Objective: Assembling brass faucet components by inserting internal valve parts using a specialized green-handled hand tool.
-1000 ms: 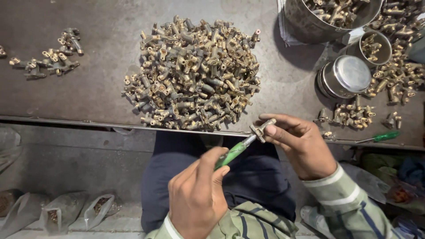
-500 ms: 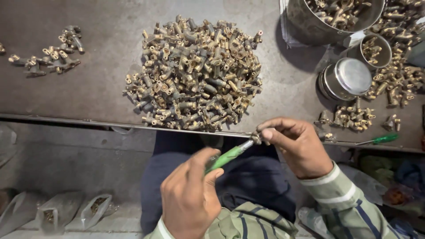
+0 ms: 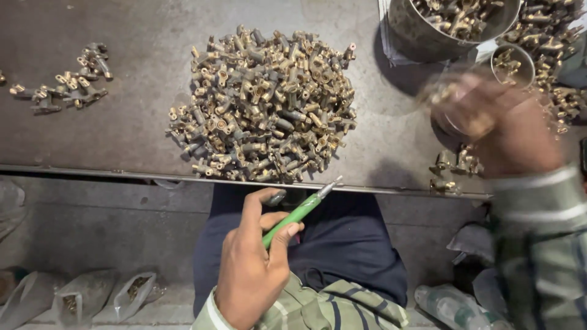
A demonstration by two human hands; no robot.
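Your left hand (image 3: 251, 275) pinches one green-handled tool (image 3: 299, 212); your right hand (image 3: 495, 122), blurred, grip unreadable, hovers over the desk (image 3: 122, 140) beside one heaped fittings pile (image 3: 266, 107).

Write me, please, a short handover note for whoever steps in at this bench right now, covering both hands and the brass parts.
Left hand: holds the green-handled tool over the lap, tip toward the table edge.
Right hand: blurred over the table's right side, above the small loose fittings; what it grips cannot be told.
Big pile of brass fittings sits mid-table, a small group far left, a metal bowl of fittings top right.
Done and left: cannot be told; the big pile remains.
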